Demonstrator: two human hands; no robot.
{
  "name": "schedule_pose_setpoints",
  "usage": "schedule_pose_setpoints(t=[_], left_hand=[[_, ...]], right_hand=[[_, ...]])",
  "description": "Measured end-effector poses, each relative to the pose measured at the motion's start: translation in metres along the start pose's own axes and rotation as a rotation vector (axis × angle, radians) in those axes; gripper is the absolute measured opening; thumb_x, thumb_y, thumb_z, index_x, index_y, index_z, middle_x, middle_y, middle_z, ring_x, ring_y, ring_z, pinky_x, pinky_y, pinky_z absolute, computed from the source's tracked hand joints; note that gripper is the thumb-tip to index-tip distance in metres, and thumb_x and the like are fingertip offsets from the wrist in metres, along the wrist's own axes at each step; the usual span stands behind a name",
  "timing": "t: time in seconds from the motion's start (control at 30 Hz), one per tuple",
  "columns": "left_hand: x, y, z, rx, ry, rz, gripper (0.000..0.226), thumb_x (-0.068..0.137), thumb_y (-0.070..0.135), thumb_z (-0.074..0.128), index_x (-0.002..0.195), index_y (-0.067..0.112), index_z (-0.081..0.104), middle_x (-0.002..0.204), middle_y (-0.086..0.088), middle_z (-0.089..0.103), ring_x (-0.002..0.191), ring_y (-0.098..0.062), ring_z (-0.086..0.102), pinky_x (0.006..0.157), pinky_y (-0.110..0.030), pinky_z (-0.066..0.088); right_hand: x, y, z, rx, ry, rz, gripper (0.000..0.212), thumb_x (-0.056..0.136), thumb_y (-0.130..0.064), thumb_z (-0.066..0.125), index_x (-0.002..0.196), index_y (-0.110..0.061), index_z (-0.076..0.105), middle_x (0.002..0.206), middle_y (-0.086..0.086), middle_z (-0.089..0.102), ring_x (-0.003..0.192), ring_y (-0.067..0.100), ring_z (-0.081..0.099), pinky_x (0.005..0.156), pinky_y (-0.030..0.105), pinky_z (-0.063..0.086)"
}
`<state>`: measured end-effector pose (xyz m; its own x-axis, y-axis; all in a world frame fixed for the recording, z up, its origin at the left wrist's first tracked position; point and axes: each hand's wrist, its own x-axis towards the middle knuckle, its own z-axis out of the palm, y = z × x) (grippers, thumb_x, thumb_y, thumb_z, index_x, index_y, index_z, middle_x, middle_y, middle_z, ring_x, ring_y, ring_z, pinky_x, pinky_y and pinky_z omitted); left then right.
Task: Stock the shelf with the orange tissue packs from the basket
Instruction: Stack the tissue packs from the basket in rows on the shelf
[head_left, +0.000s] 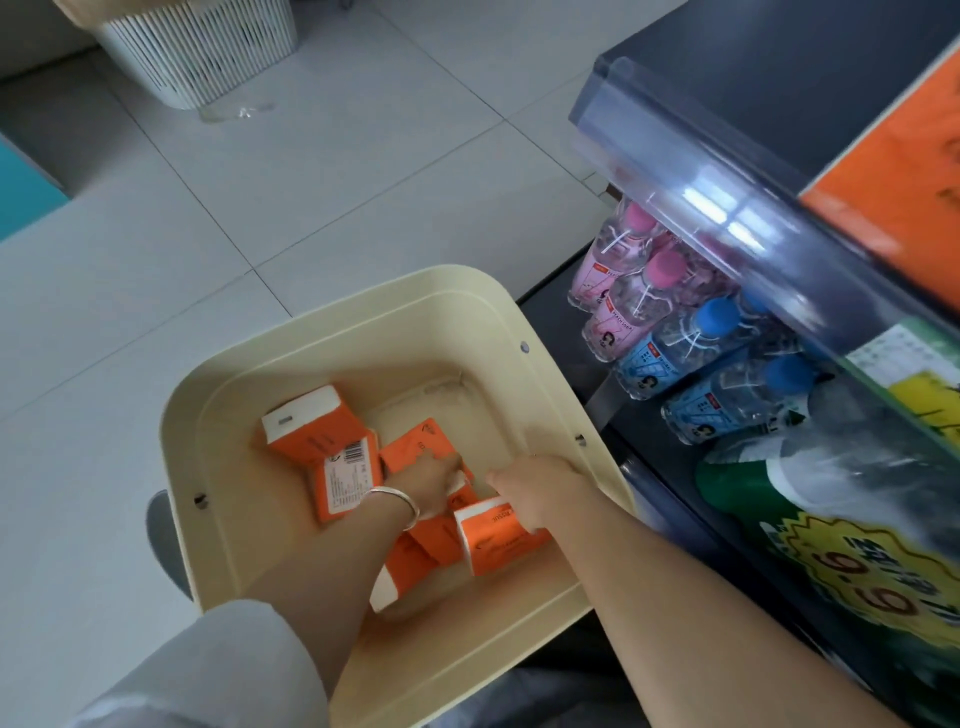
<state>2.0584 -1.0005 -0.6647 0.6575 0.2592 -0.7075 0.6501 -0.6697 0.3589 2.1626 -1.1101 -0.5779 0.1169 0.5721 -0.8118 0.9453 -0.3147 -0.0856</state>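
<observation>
A cream plastic basket (332, 358) stands on the floor and holds several orange tissue packs. One pack (317, 426) lies at the back left, and another (343, 483) shows its barcode label. My left hand (423, 483), with a silver bracelet on the wrist, reaches in and grips an orange pack (415, 447) in the middle. My right hand (535, 486) curls over the white end of another orange pack (501, 538) at the front right. The dark shelf (779, 67) is on the right, with orange packaging (893, 171) lying on it.
A clear plastic rail (727, 208) runs along the shelf's front edge. Below it lie pink-capped bottles (623, 270), blue-capped bottles (696, 353) and large green-labelled bottles (831, 493). A white slatted bin (197, 47) stands on the grey tiled floor at the back.
</observation>
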Motion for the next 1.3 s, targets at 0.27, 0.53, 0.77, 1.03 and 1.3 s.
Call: schedule_pose_setpoints(t=[0.27,0.53,0.77,1.03,1.3], left_hand=[[-0.056,0.01,-0.078,0.073,0.286,0.054,0.057,0.082,-0.004,0.052,0.133,0.02,0.042,0.119,-0.005,0.06,0.109,-0.027,0.058,0.081,-0.031,0.044],[-0.131,0.043,-0.135,0.176,0.459,0.132,0.041,0.092,0.016,0.045,0.13,0.031,0.046,0.118,-0.008,0.049,0.111,-0.032,0.055,0.088,-0.043,0.048],[-0.217,0.087,-0.188,0.0,0.741,0.269,0.048,0.086,0.007,0.048,0.132,0.021,0.046,0.115,-0.013,0.05,0.108,-0.035,0.055,0.093,-0.041,0.046],[-0.306,0.18,-0.217,-0.144,1.034,0.536,0.047,0.087,0.011,0.059,0.133,0.009,0.045,0.123,-0.018,0.049,0.11,-0.035,0.053,0.093,-0.034,0.039],[-0.341,0.292,-0.197,-0.155,1.066,0.781,0.044,0.082,0.0,0.058,0.125,0.002,0.047,0.115,-0.021,0.051,0.103,-0.038,0.052,0.088,-0.034,0.038]], right_hand=[[-0.031,-0.015,-0.034,-0.008,0.208,0.082,0.042,0.091,-0.003,0.044,0.13,-0.019,0.05,0.122,0.007,0.056,0.113,0.03,0.054,0.086,0.04,0.044],[-0.108,-0.027,-0.076,0.128,0.528,0.101,0.061,0.093,-0.013,0.044,0.144,-0.04,0.028,0.117,0.009,0.05,0.115,0.03,0.048,0.088,0.044,0.046],[-0.206,-0.031,-0.104,0.204,0.899,0.127,0.044,0.084,-0.013,0.058,0.127,-0.019,0.05,0.121,0.008,0.055,0.114,0.031,0.05,0.09,0.04,0.045],[-0.328,-0.001,-0.099,0.269,1.294,0.245,0.052,0.082,-0.02,0.066,0.131,-0.022,0.05,0.13,0.003,0.053,0.122,0.027,0.044,0.101,0.036,0.037],[-0.438,0.048,-0.029,0.315,1.527,0.518,0.054,0.083,-0.018,0.067,0.134,-0.02,0.048,0.134,0.005,0.05,0.126,0.029,0.041,0.106,0.035,0.034]])
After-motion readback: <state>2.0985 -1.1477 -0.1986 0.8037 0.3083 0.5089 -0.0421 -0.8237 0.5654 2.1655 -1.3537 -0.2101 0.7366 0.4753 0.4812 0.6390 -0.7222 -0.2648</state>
